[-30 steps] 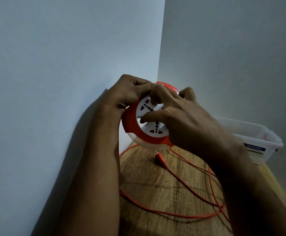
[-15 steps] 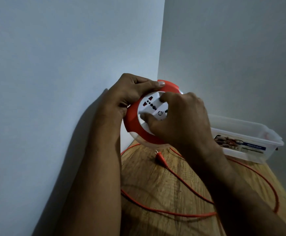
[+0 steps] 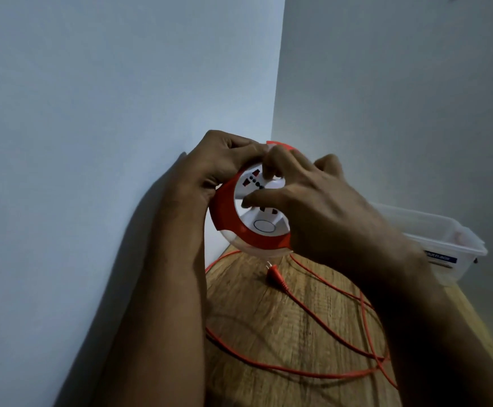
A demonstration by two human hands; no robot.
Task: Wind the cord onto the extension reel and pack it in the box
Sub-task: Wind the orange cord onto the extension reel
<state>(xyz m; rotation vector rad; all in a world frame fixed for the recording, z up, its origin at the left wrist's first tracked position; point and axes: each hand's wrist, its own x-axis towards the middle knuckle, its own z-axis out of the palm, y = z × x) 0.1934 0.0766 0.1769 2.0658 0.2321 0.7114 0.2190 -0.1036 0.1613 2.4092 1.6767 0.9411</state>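
Observation:
A round extension reel (image 3: 227, 212) with a red rim and a white socket face is held upright above the wooden table. My left hand (image 3: 221, 163) grips its upper left rim. My right hand (image 3: 312, 207) lies over the socket face, fingers curled on the white centre. An orange cord (image 3: 312, 312) runs from the reel's underside and lies in loose loops on the table (image 3: 268, 333). Its orange plug (image 3: 274, 276) rests just below the reel. A clear plastic box (image 3: 445, 242) stands open at the back right, partly hidden by my right wrist.
Two pale walls meet in a corner right behind the reel; the left wall runs close along my left forearm. The table's right edge (image 3: 480, 321) slants down to the right, past the box.
My right hand has turned on the socket face, and the white centre has rotated with it. The loose cord loops on the table have shifted to the left. My left hand has kept its grip.

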